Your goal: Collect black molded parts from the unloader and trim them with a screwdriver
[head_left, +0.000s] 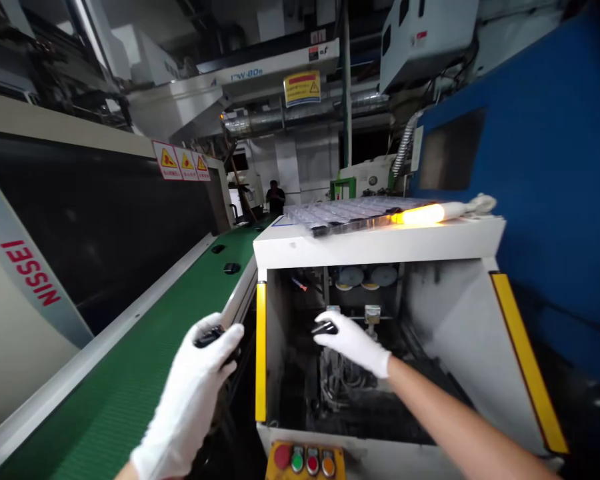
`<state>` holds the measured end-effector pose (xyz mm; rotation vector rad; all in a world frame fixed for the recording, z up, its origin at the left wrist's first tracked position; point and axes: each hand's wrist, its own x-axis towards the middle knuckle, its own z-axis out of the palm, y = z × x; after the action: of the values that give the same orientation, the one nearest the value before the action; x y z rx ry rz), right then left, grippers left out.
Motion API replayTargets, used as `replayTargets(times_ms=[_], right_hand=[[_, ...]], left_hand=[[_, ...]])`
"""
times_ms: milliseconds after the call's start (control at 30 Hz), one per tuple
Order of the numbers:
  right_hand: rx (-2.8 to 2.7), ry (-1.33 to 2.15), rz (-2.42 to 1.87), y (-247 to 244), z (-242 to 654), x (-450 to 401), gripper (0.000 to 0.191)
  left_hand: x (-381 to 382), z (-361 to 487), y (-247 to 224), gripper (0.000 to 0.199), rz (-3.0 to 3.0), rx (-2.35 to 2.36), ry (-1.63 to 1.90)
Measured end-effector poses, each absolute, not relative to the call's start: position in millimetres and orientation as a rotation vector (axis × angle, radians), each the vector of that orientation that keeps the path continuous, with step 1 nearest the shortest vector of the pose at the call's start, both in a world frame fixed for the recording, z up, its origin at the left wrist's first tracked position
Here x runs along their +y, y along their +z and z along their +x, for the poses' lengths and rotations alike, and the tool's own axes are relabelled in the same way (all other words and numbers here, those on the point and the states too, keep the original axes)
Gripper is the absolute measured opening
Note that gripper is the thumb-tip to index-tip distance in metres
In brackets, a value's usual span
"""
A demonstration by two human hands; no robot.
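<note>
- The left hand in a white glove (200, 373) has its fingers closed around a small black plastic part (209, 336). It holds the part just beside the edge of the long green conveyor belt (145, 373).
- The right hand in a white glove (353, 341) reaches into the open white machine box (445, 313). Its fingertips pinch another small black plastic part (325, 327) near two little metal posts inside.
- So one part is already out and in the left hand, and one is being held inside the box. It looks like the job is in the middle.
- Two more small dark pieces (231, 268) lie farther up the belt, well apart from the hands.
- On top of the box sits a stack of clear plastic trays (350, 213). A glowing orange light stick (423, 215) lies just beside them. I cannot tell if the trays hold any parts.
- The box has yellow strips down both sides of its opening. Below the opening is a yellow button panel (305, 461) with red, green, red and orange buttons.
- To the left is a big cream machine with a dark window and red letters (30, 270). It has yellow warning signs (183, 162) on it.
- To the right is a tall blue machine wall (555, 167).
- It is a busy factory room with pipes and machines up high. A person in dark clothes (275, 197) stands far away at the end of the belt.
</note>
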<state>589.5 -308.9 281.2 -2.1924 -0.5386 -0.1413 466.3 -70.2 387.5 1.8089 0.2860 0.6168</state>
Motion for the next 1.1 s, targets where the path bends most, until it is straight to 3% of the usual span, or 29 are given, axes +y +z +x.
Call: replayTargets(times_ms=[133, 300, 600, 800, 1100], right_hand=[[-0.463, -0.187, -2.405, 281, 642, -419, 0.033], [-0.566, -0.082, -2.571, 284, 702, -476, 0.037], [-0.772, 0.044, -2.65, 262, 744, -475, 0.033], [-0.662, -0.219, -2.754, 245, 732, -451, 0.019], [-0.339, -0.525, -2.796, 229, 729, -431, 0.027]], left_hand=[[-113, 530, 328, 0.053, 1.568, 0.233, 0.426], [-161, 608, 277, 0.053, 1.528, 0.275, 0.469], [-228, 672, 248, 0.043, 1.69, 0.264, 0.571], [-258, 702, 248, 0.034, 1.711, 0.181, 0.532], [-264, 733, 229, 0.019, 1.835, 0.046, 0.563]])
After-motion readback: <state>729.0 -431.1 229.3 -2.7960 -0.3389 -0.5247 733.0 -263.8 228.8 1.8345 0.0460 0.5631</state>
